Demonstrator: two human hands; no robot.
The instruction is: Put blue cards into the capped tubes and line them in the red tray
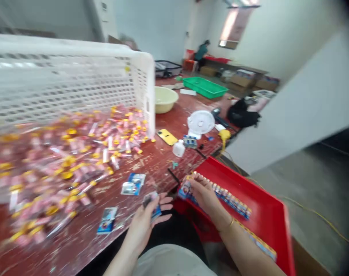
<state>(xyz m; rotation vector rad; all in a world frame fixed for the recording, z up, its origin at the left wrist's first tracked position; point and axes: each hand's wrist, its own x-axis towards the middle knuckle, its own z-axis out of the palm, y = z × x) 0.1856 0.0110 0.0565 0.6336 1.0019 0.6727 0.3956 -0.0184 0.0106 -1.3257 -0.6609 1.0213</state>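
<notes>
My left hand [148, 218] hovers at the near edge of the red table [163, 157], fingers partly stretched, with a small blue printed card [153, 203] lying in its palm. My right hand [201, 191] reaches into the red tray [266, 214] and its fingers close on the near end of a row of small blue packets [232, 201] lined up there. More loose blue cards [132, 184] lie on the table in front of my left hand, and another blue card [107, 220] sits near the edge.
A heap of pink and yellow wrapped items [65, 161] spills from a tilted white lattice crate [71, 76]. Farther back are a cream bowl [164, 99], yellow phone [167, 137], white fan [200, 123], small white bottle [178, 148], green tray [204, 87] and a person [201, 51].
</notes>
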